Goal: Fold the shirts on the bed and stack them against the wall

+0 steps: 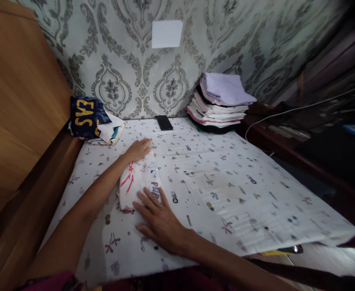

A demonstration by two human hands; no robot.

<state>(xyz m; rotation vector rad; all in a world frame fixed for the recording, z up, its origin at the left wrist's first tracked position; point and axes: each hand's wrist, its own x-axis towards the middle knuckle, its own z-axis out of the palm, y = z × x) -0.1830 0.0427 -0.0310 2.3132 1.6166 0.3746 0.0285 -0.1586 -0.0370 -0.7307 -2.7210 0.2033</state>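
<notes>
A folded white garment (139, 178) with red and blue prints and dark lettering lies flat on the patterned sheet (213, 182). Across its far end rests my left hand (137, 150), fingers stretched out to the right. My right hand (162, 218) lies on the near right corner, its fingers spread and partly covering the lettering. Both palms face down, and neither hand grips anything.
A tall stack of folded clothes (222, 107), lilac on top, stands at the back right. Navy and white clothes (91, 119) are piled at the back left beside a wooden panel (22, 89). Between them lies a black phone (164, 123). A white cable (298, 111) runs at right.
</notes>
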